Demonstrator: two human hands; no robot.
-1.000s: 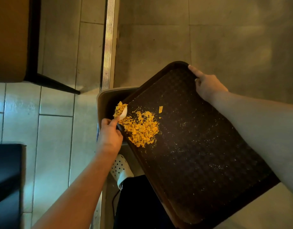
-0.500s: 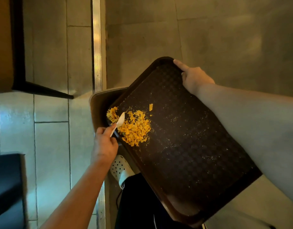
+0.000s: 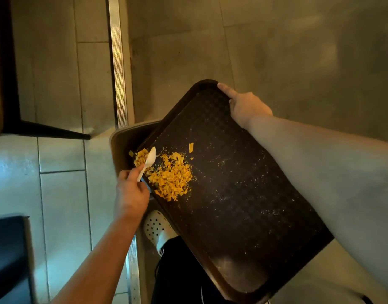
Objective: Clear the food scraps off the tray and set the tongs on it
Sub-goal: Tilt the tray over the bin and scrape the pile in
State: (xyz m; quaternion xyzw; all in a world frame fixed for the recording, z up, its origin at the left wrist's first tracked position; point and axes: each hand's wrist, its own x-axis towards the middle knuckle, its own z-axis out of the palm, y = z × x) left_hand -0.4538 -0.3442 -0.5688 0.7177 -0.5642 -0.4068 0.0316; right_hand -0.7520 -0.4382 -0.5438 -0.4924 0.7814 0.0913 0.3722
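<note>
I record a dark brown tray [image 3: 243, 194], textured, held tilted over the open mouth of a tan bin [image 3: 123, 145]; its lower left rim overlaps the bin's edge. A heap of yellow-orange food scraps [image 3: 170, 175] sits on the tray close to that rim, with a smaller clump [image 3: 140, 156] at the very edge and one loose flake [image 3: 191, 147] just beyond the heap. Fine pale crumbs are scattered over the rest of the tray surface.

I note the left hand [image 3: 130, 194] closed around the handle of a white plastic spoon [image 3: 148, 162]; the spoon's bowl lies between the edge clump and the main heap, touching the scraps. The right hand [image 3: 245, 106] grips the tray's far rim near its upper corner, the forefinger laid along the edge and the other fingers wrapped under, out of sight.

Below the tray I see a white perforated clog [image 3: 155, 227] and a dark trouser leg [image 3: 177, 270]. The floor [image 3: 276, 51] is grey tile, with a ribbed metal strip [image 3: 117, 62] running across it. A dark furniture leg [image 3: 46, 130] stands at the left. I see no tongs.
</note>
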